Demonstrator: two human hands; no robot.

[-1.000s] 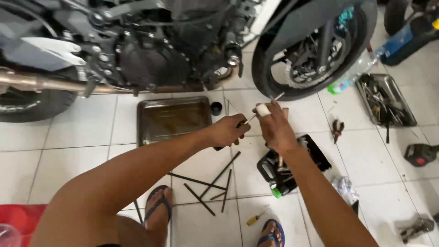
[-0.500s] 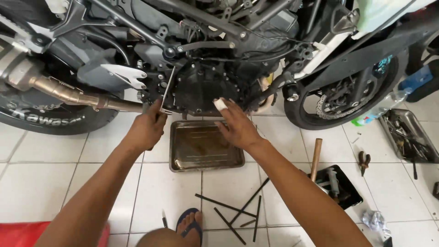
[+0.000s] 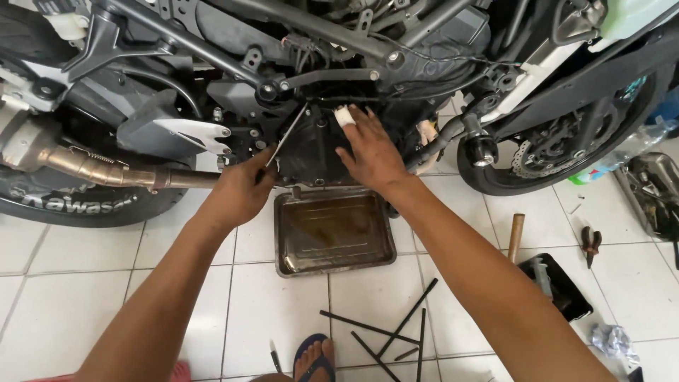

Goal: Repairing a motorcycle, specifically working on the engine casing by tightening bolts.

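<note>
Now left hand (image 3: pixel 240 192) fingers pinching thin metal rod (image 3: pixel 286 134); right hand (image 3: pixel 371 152) fingers spread on black engine cover (image 3: pixel 308 152).

A floor of large glossy white square tiles (image 3: pixel 64 255) with thin grey grout lines fills the lower view, lit by bright, even daylight with soft shadows. Thin black metal rods (image 3: pixel 396 332) lie crossed on it near the bottom. To the right sit a wooden-handled hammer (image 3: pixel 515 235), dark pliers (image 3: pixel 591 244) and a crumpled grey rag (image 3: pixel 610 339).
</note>
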